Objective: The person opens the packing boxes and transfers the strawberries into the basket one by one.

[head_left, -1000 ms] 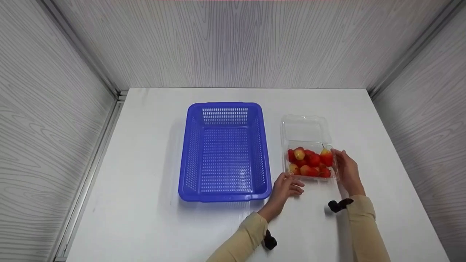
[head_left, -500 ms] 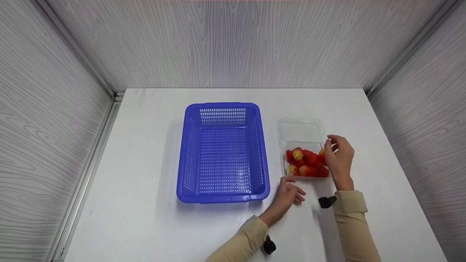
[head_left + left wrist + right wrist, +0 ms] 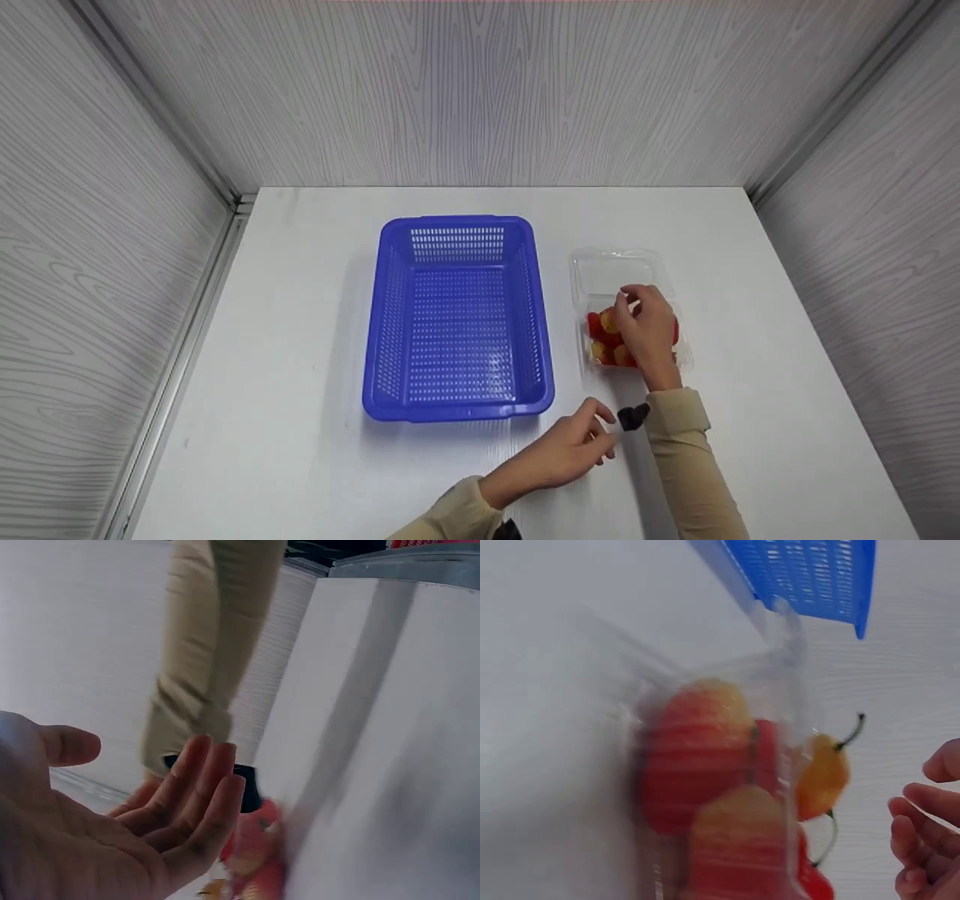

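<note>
Left hand [image 3: 566, 450] nearest, at 7 o'clock from clear box [image 3: 684, 354]; fingers loosely bent, released. Red-yellow fruit [image 3: 602, 352] inside box. Right hand [image 3: 648, 326] above fruit, fingers half-bent, grasping nothing. Blue basket [image 3: 459, 413] at box's 9 o'clock. Lid [image 3: 609, 274] folded open, 12 o'clock.

The right hand [image 3: 646, 324] hid some fruit [image 3: 607, 324]! Right-wrist view: the container [image 3: 789, 652] was a blur, the basket [image 3: 814, 581] cropped by the top edge.
</note>
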The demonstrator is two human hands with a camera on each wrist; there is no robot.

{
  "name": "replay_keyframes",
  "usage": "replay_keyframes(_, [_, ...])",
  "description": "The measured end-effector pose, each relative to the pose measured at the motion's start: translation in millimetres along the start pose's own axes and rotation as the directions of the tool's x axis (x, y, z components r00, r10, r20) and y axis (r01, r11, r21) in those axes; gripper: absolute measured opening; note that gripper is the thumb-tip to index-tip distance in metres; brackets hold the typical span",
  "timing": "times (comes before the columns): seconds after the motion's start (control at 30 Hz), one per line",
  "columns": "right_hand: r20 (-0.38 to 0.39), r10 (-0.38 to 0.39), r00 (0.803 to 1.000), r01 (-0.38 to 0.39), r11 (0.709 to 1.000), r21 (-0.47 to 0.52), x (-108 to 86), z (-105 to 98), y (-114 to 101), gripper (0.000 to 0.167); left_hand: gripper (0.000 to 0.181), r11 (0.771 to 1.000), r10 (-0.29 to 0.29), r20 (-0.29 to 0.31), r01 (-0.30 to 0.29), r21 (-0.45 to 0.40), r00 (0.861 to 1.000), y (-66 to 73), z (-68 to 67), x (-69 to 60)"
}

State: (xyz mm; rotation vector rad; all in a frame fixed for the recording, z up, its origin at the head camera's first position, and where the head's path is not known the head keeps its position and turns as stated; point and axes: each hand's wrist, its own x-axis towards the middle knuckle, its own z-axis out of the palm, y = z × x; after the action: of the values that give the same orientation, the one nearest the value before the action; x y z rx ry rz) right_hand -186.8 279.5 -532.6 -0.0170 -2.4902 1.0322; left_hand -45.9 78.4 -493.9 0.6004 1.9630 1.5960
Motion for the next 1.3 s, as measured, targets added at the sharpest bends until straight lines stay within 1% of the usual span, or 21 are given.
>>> replay_keyframes(0.07, [0.025, 0.023, 0.999, -0.022, 0.999, -0.024, -4.2, 6, 0, 0.022, 0.019, 0.989, 0.126, -0.015, -0.125, 0.084, 0.992, 10.0, -17.8, -14.0])
replay_keyframes(0.1, [0.039, 0.038, 0.999, -0.037, 0.999, -0.036, -6.1, 9, 0, 0.023, 0.020, 0.972, 0.197, -0.041, -0.190, 0.140, 0.980, 13.8, -27.4, -19.8])
replay_keyframes(0.17, [0.061, 0.061, 0.996, -0.057, 0.997, -0.061, -9.2, 13, 1, 0.026, 0.023, 0.908, 0.339, -0.101, -0.298, 0.294, 0.935, 19.2, -49.3, -29.3])
replay_keyframes(0.2, [0.070, 0.074, 0.995, -0.069, 0.995, -0.072, -10.5, 15, 2, 0.027, 0.024, 0.852, 0.415, -0.126, -0.337, 0.402, 0.901, 21.3, -61.0, -33.1])
replay_keyframes(0.23, [0.079, 0.088, 0.993, -0.082, 0.993, -0.082, -11.7, 16, 2, 0.028, 0.024, 0.774, 0.493, -0.139, -0.361, 0.520, 0.859, 22.6, -73.1, -36.2])
replay_keyframes(0.27, [0.087, 0.098, 0.991, -0.090, 0.992, -0.092, -12.7, 17, 2, 0.030, 0.025, 0.677, 0.573, -0.143, -0.368, 0.638, 0.807, 22.8, -85.4, -38.4])
replay_keyframes(0.33, [0.096, 0.102, 0.990, -0.091, 0.989, -0.113, -14.2, 20, 2, 0.031, 0.026, 0.470, 0.696, -0.123, -0.319, 0.823, 0.707, 22.4, -110.8, -42.4])
replay_keyframes(0.37, [0.103, 0.108, 0.989, -0.094, 0.987, -0.126, -14.9, 21, 2, 0.032, 0.027, 0.374, 0.738, -0.108, -0.271, 0.887, 0.666, 22.0, -123.0, -44.5])
replay_keyframes(0.4, [0.112, 0.115, 0.987, -0.099, 0.986, -0.138, -15.6, 22, 1, 0.032, 0.027, 0.289, 0.772, -0.089, -0.223, 0.931, 0.629, 21.3, -135.4, -46.4])
replay_keyframes(0.43, [0.122, 0.124, 0.985, -0.106, 0.983, -0.148, -16.2, 22, 1, 0.032, 0.027, 0.230, 0.791, -0.077, -0.178, 0.957, 0.607, 19.8, -147.7, -48.3])
replay_keyframes(0.47, [0.133, 0.136, 0.982, -0.114, 0.980, -0.161, -16.8, 23, 0, 0.032, 0.027, 0.193, 0.798, -0.073, -0.139, 0.971, 0.598, 17.8, -159.9, -50.5])
replay_keyframes(0.5, [0.146, 0.148, 0.978, -0.122, 0.978, -0.171, -17.5, 23, -1, 0.032, 0.026, 0.172, 0.796, -0.079, -0.100, 0.980, 0.600, 15.5, -172.0, -53.0])
replay_keyframes(0.53, [0.160, 0.161, 0.974, -0.132, 0.975, -0.180, -18.0, 24, -2, 0.032, 0.026, 0.159, 0.793, -0.089, -0.064, 0.985, 0.603, 12.3, -184.2, -55.0])
replay_keyframes(0.6, [0.187, 0.187, 0.964, -0.151, 0.969, -0.194, -19.2, 24, -4, 0.033, 0.026, 0.155, 0.771, -0.128, 0.011, 0.988, 0.624, 3.3, -208.0, -58.1])
replay_keyframes(0.73, [0.223, 0.238, 0.945, -0.192, 0.959, -0.209, -21.7, 22, -9, 0.039, 0.030, 0.215, 0.674, -0.253, 0.143, 0.966, 0.695, -22.7, -248.2, -60.7])
replay_keyframes(0.83, [0.241, 0.260, 0.935, -0.207, 0.952, -0.226, -23.5, 21, -13, 0.046, 0.037, 0.272, 0.569, -0.349, 0.229, 0.934, 0.745, -44.4, -267.6, -60.6])
replay_keyframes(0.9, [0.255, 0.273, 0.928, -0.215, 0.948, -0.234, -24.6, 19, -14, 0.050, 0.043, 0.305, 0.500, -0.404, 0.281, 0.910, 0.766, -56.9, -275.3, -60.1])
replay_keyframes(1.0, [0.285, 0.294, 0.913, -0.230, 0.944, -0.237, -24.8, 17, -16, 0.054, 0.052, 0.342, 0.411, -0.464, 0.339, 0.877, 0.785, -70.4, -281.4, -61.1])
replay_keyframes(1.07, [0.303, 0.310, 0.901, -0.244, 0.941, -0.236, -24.5, 16, -17, 0.055, 0.055, 0.357, 0.363, -0.485, 0.362, 0.861, 0.796, -76.0, -283.1, -61.6])
replay_keyframes(1.17, [0.325, 0.321, 0.890, -0.255, 0.939, -0.230, -24.0, 13, -16, 0.057, 0.053, 0.379, 0.301, -0.494, 0.373, 0.847, 0.816, -79.3, -284.1, -61.4])
replay_keyframes(1.3, [0.339, 0.305, 0.890, -0.243, 0.946, -0.213, -25.0, 11, -14, 0.057, 0.045, 0.412, 0.247, -0.465, 0.342, 0.845, 0.850, -78.9, -284.9, -59.8])
